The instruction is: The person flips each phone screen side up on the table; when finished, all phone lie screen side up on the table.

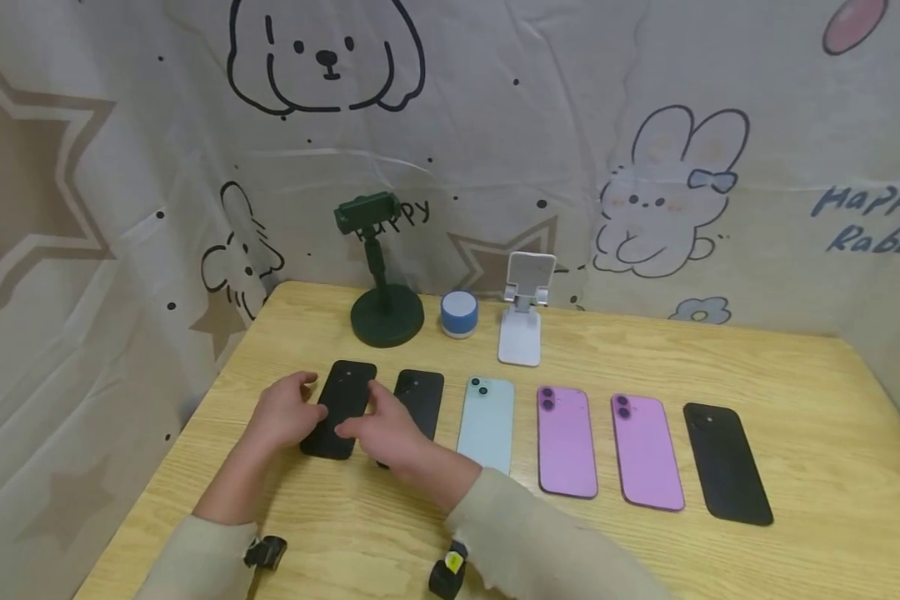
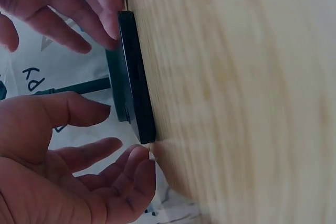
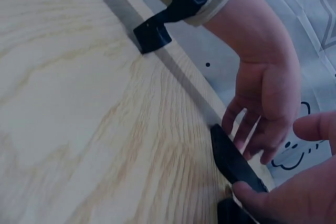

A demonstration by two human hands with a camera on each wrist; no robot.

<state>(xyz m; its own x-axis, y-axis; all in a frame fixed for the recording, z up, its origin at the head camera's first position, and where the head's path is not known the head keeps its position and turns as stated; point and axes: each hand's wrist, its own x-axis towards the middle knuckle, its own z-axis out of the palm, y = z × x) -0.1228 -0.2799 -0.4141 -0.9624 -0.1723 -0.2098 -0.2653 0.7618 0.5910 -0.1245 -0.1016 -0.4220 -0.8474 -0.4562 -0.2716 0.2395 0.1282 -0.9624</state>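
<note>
Just in front of the green stand, a black phone lies on the table between the left hand and right hand, fingers spread apart; whether they touch it is hard to tell. Right of that stand's front, the right hand partly covers a second black phone; farther right, the forearm hides a mint phone's lower end. Behind the stand, cloth lettering reads "Happy", partly covered; far right, "Happy Rabb" is cut off.
</note>
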